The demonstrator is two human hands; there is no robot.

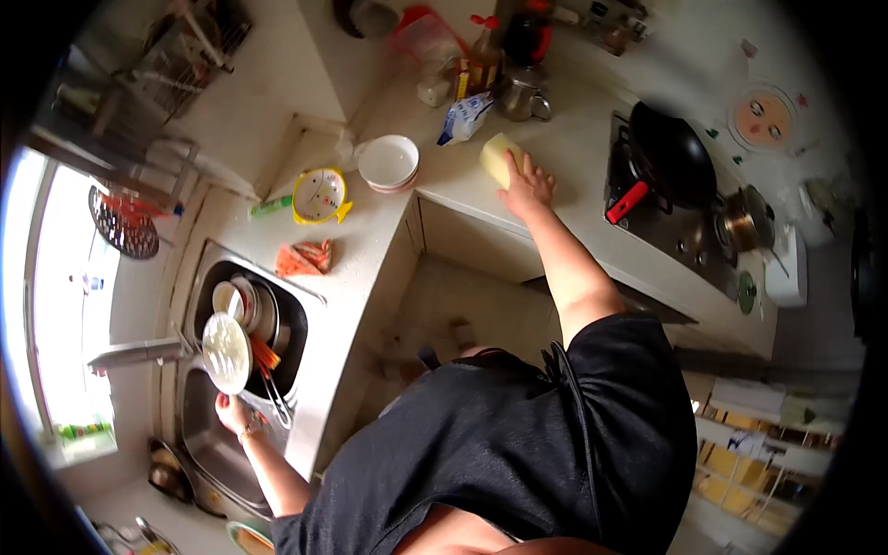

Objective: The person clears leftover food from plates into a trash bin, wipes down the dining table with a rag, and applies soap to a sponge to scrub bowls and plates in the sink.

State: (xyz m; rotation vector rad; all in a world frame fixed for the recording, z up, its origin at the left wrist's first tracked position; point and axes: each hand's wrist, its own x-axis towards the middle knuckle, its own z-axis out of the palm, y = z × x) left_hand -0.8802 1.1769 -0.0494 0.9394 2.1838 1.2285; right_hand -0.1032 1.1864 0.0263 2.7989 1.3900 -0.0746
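My left hand (pixel 235 415) is closed on the lower edge of a white plate (pixel 227 353), tilted above the sink (pixel 208 435). My right hand (pixel 529 188) reaches over the counter, fingers spread against a pale yellow, rounded piece (pixel 500 157); whether it is a sponge or a roll I cannot tell. Behind the plate, several bowls (pixel 250 301) are stacked in the far basin, beside orange-handled utensils (pixel 266 359). An orange cloth (pixel 303 258) lies on the counter by the sink.
White bowls (pixel 388 165) and a yellow-rimmed bowl (pixel 320 195) stand in the counter corner. A blue-white packet (pixel 465 118) and a metal pot (pixel 524 95) sit behind my right hand. At right, a black wok (pixel 673 157) with a red handle rests on the stove. The faucet (pixel 139 353) juts over the sink.
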